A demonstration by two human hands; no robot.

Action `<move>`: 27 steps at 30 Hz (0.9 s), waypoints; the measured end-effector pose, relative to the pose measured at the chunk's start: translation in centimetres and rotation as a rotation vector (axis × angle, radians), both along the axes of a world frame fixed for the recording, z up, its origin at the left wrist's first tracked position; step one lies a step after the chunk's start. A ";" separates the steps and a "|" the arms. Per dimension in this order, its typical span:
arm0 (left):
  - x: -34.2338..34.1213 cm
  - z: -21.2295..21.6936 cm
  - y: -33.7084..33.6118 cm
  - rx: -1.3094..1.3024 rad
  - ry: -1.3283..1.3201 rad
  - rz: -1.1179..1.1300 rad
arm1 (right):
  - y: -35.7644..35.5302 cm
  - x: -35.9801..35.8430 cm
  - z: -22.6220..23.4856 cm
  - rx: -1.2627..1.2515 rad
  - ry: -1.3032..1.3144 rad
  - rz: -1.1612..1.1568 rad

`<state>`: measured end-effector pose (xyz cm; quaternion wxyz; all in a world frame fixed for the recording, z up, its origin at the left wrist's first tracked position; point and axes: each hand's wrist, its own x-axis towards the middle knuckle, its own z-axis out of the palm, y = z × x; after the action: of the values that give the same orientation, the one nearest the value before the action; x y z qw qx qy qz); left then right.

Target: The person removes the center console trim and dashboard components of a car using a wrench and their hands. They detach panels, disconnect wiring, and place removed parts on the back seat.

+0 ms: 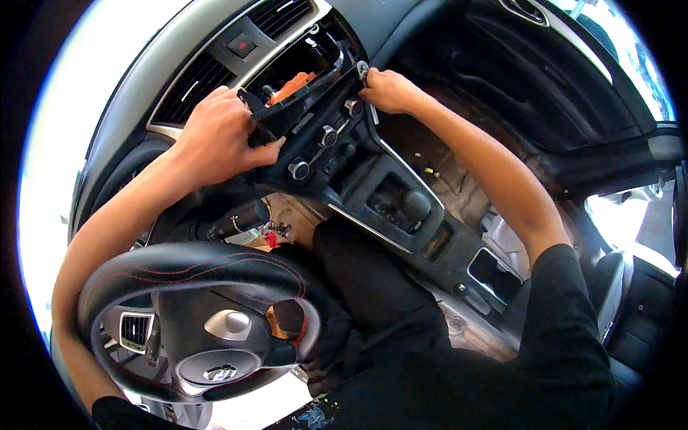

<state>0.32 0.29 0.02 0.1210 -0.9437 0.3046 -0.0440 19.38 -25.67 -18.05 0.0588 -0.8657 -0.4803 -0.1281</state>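
A black plastic dashboard panel (pixel 301 107) stands tilted out from an opening in the centre of the dashboard. My left hand (pixel 226 136) is closed on its left end, fingers over the top edge and thumb low at the front. My right hand (pixel 387 91) is closed at the panel's right end, beside a small grey piece (pixel 362 70); its fingertips are partly hidden. Behind the panel, orange material (pixel 294 86) shows inside the opening. Below it sit the climate control knobs (pixel 327 135).
The centre console with its gear lever (pixel 416 206) runs down toward the seats. The steering wheel (pixel 193 261) is at lower left, below my left arm. Keys with a red tag (pixel 271 238) hang by the column. Loose wiring (pixel 432 172) lies on the bare passenger floor.
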 end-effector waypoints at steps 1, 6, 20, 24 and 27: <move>-0.2 -0.1 0.3 -0.005 0.013 0.025 | 0.7 -1.3 1.9 0.042 0.296 -0.126; -0.1 -0.2 0.1 -0.038 0.008 0.015 | 1.1 -2.8 5.0 0.206 0.954 -0.427; -0.3 -0.1 0.2 -0.030 0.002 0.003 | 0.4 -2.5 4.2 -0.101 0.170 -0.297; -0.2 -0.1 0.4 -0.065 -0.031 -0.068 | 0.5 -2.4 4.0 -0.047 0.217 -0.309; 0.0 -0.2 0.2 -0.067 -0.038 -0.069 | 0.9 -0.8 3.5 -0.061 0.315 -0.290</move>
<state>0.37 0.52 -0.15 0.0935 -0.9352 0.3330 -0.0761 18.61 -24.77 -14.58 0.0880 -0.9365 -0.3390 0.0164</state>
